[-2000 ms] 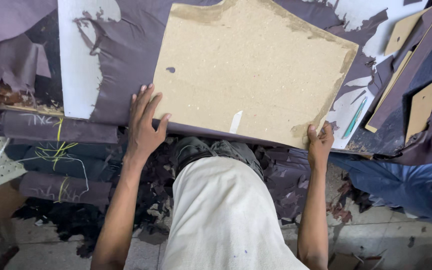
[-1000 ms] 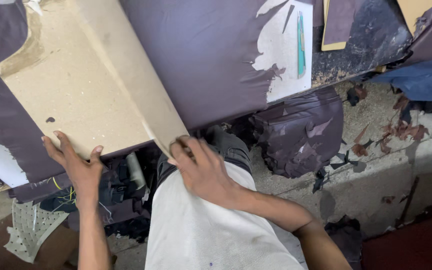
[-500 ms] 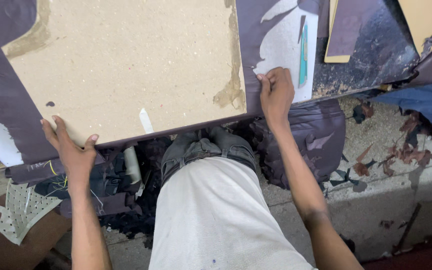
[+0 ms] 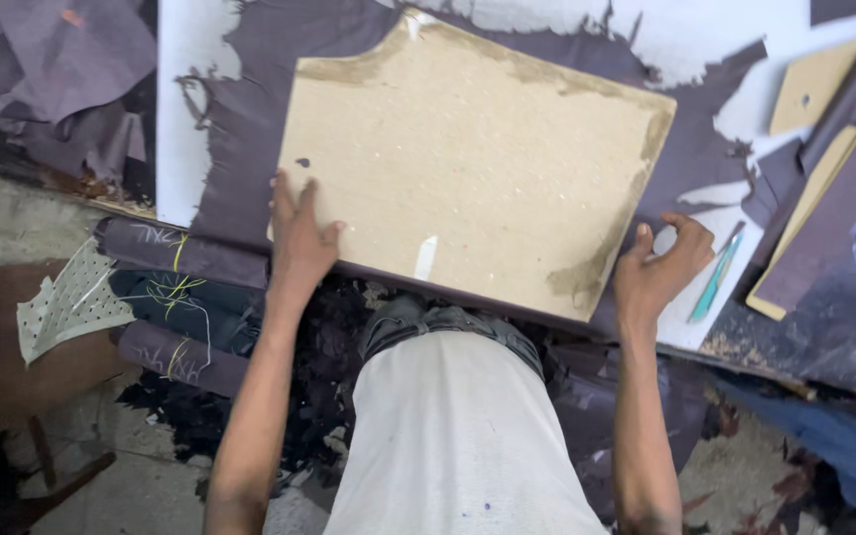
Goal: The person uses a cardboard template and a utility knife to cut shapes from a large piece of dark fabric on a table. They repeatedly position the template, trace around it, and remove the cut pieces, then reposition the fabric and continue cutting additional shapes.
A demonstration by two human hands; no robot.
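So the cardboard pattern [image 4: 468, 168] lies flat on the dark purple leather [image 4: 240, 129] on the white table [image 4: 175, 59]. Left hand [image 4: 299, 238] presses its near corner, fingers spread flat; right hand [image 4: 658, 269] sits half-curled, holding nothing, beside the teal pen [image 4: 715, 274]. No traced outline or cutting visible yet.

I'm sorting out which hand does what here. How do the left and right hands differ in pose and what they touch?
The left hand lies flat with fingers spread on the big cardboard pattern; the right hand is curled, fingers bent, at the pattern's lower right corner on the dark leather sheet. The right hand sits beside a teal pen; the left has none nearby. Both are bare and at the table's near edge.
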